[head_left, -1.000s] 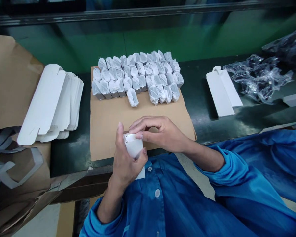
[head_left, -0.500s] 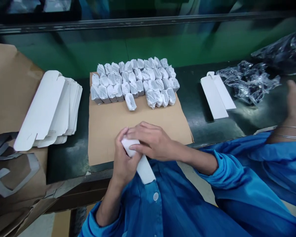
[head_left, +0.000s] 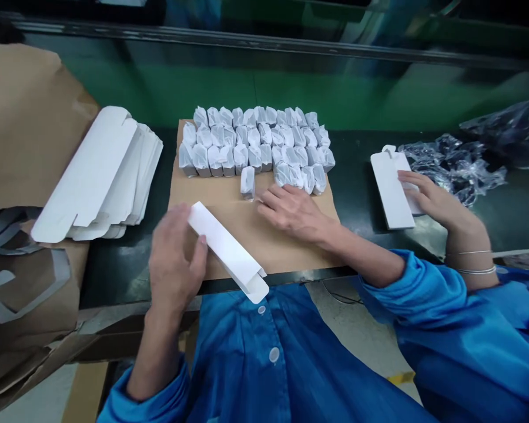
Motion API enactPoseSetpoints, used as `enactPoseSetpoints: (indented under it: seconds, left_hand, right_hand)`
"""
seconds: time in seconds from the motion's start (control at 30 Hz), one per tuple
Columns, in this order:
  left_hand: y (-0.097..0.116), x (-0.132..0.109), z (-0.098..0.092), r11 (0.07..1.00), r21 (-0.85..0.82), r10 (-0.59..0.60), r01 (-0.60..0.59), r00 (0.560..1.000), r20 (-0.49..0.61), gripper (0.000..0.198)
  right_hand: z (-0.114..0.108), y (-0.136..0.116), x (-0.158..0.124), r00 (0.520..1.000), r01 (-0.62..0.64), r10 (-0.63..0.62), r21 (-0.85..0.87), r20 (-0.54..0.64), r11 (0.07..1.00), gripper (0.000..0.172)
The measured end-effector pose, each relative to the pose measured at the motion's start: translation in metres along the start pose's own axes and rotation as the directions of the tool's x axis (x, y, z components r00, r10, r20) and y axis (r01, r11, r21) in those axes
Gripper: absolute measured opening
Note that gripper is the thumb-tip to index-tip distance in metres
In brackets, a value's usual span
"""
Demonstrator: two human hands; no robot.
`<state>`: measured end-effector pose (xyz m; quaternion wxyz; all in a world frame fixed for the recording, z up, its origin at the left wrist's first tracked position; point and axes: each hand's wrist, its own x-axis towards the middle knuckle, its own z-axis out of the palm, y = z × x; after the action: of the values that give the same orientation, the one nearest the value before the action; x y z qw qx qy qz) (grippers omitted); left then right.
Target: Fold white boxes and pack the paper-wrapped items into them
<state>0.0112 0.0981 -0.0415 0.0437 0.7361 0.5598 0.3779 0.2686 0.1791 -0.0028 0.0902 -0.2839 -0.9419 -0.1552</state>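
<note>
A white paper carton (head_left: 229,244) lies slanted on the brown cardboard sheet (head_left: 220,191), its near end open with flaps showing. My left hand (head_left: 176,252) is beside the carton's far left end, thumb spread from the blurred fingers, not closed round it. My right hand (head_left: 291,211) reaches over the sheet, fingers stretched and slightly blurred. Its fingertips are close to a single item wrapped in white tissue (head_left: 247,183), which stands in front of the rows; contact cannot be made out. Several rows of similar wrapped items (head_left: 251,138) stand along the sheet's far edge.
Flat white cartons (head_left: 92,176) are stacked on the left by a brown paper bag (head_left: 30,129). At right, a co-worker's hand (head_left: 436,200) touches white cartons (head_left: 392,194) beside crumpled clear plastic (head_left: 458,164). A green panel (head_left: 291,88) stands behind the dark bench.
My hands have parted from the carton, which now lies on the sheet with an open end. My right hand moved forward to the wrapped items. A co-worker's hand came to the right-hand cartons.
</note>
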Motion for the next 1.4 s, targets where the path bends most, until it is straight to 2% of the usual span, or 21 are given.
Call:
enactPoseSetpoints:
  seconds: [0.03,0.1,0.13,0.17,0.23,0.33,0.4,0.47,0.53,0.57,0.6,0.67,0.73,0.77,0.83,0.9,1.0,1.07,1.23,1.3,1.4]
  left_hand:
    - [0.003,-0.003,-0.004,0.992,-0.01,0.13,-0.13,0.979,0.157,0.068]
    - [0.008,-0.004,-0.009,0.947,-0.057,0.308,-0.316,0.846,0.436,0.071]
    - [0.01,-0.003,-0.011,0.93,-0.069,0.342,-0.361,0.781,0.522,0.072]
    - [0.012,-0.001,-0.011,0.92,-0.064,0.353,-0.387,0.744,0.567,0.071]
    - [0.013,0.005,-0.012,0.909,-0.015,0.346,-0.416,0.735,0.583,0.064]
    - [0.013,0.01,-0.012,0.907,0.121,0.285,-0.404,0.797,0.532,0.052]
    - [0.015,0.01,-0.01,0.91,0.166,0.254,-0.379,0.828,0.5,0.053]
    - [0.019,0.01,-0.005,0.915,0.136,0.269,-0.379,0.827,0.494,0.057]
    - [0.024,0.011,0.001,0.901,0.05,0.345,-0.43,0.783,0.518,0.056]
    - [0.025,0.013,0.005,0.886,0.002,0.392,-0.464,0.75,0.534,0.053]
    - [0.026,0.014,0.008,0.867,-0.043,0.435,-0.497,0.711,0.553,0.052]
    - [0.025,0.018,0.013,0.834,-0.108,0.489,-0.541,0.636,0.596,0.056]
    - [0.022,0.021,0.014,0.819,-0.135,0.51,-0.558,0.6,0.616,0.058]
    - [0.022,0.021,0.013,0.815,-0.142,0.52,-0.562,0.598,0.61,0.056]
    - [0.021,0.021,0.012,0.813,-0.146,0.537,-0.564,0.63,0.561,0.046]
    - [0.021,0.02,0.011,0.814,-0.151,0.549,-0.56,0.659,0.514,0.036]
    - [0.022,0.019,0.011,0.806,-0.165,0.569,-0.568,0.671,0.476,0.029]
    - [0.021,0.018,0.012,0.809,-0.182,0.572,-0.559,0.677,0.463,0.028]
    - [0.018,0.015,0.01,0.825,-0.185,0.55,-0.534,0.686,0.475,0.025]
    - [0.018,0.013,0.009,0.815,-0.159,0.559,-0.558,0.681,0.473,0.024]
    - [0.019,0.011,0.008,0.815,-0.147,0.56,-0.561,0.698,0.446,0.023]
  right_hand:
    - [-0.001,0.0,-0.002,1.0,-0.02,0.02,0.011,-0.001,1.0,0.038]
    - [-0.001,0.003,0.005,1.0,0.006,-0.006,0.023,0.028,1.0,0.043]
    - [0.0,0.005,0.013,0.998,0.03,-0.032,0.046,0.055,0.998,0.043]
    - [0.002,0.007,0.022,0.995,0.05,-0.057,0.084,0.082,0.995,0.042]
    - [0.005,0.01,0.034,0.991,0.042,-0.061,0.16,0.117,0.986,0.041]
    - [0.005,0.004,0.022,0.976,-0.217,0.202,0.339,0.081,0.915,0.025]
    - [0.002,-0.006,-0.005,0.877,-0.467,0.459,0.483,0.143,0.741,0.033]
    - [-0.004,-0.014,-0.036,0.742,-0.663,0.61,0.438,0.277,0.607,0.036]
    - [-0.012,-0.019,-0.063,0.641,-0.767,0.68,0.264,0.357,0.584,0.034]
    - [-0.015,-0.019,-0.072,0.621,-0.781,0.698,0.202,0.356,0.591,0.036]
    - [-0.018,-0.019,-0.079,0.634,-0.769,0.692,0.185,0.345,0.612,0.037]
    - [-0.022,-0.018,-0.086,0.738,-0.672,0.594,0.273,0.319,0.688,0.042]
    - [-0.022,-0.017,-0.087,0.836,-0.547,0.46,0.389,0.299,0.741,0.051]
    - [-0.021,-0.018,-0.086,0.856,-0.516,0.428,0.426,0.291,0.743,0.052]
    - [-0.021,-0.021,-0.083,0.838,-0.545,0.474,0.478,0.272,0.689,0.045]
    - [-0.025,-0.025,-0.081,0.802,-0.578,0.518,0.604,0.298,0.548,0.041]
    - [-0.032,-0.034,-0.078,0.835,-0.517,0.398,0.791,0.381,0.326,0.043]
    - [-0.03,-0.043,-0.073,0.867,-0.473,0.356,0.804,0.35,0.361,0.04]
    - [-0.005,-0.081,-0.053,0.899,-0.371,0.43,0.675,0.087,0.638,0.026]
    - [0.002,-0.096,-0.046,0.873,-0.384,0.487,0.649,0.024,0.657,0.027]
    - [0.003,-0.106,-0.041,0.827,-0.392,0.562,0.699,-0.017,0.598,0.026]
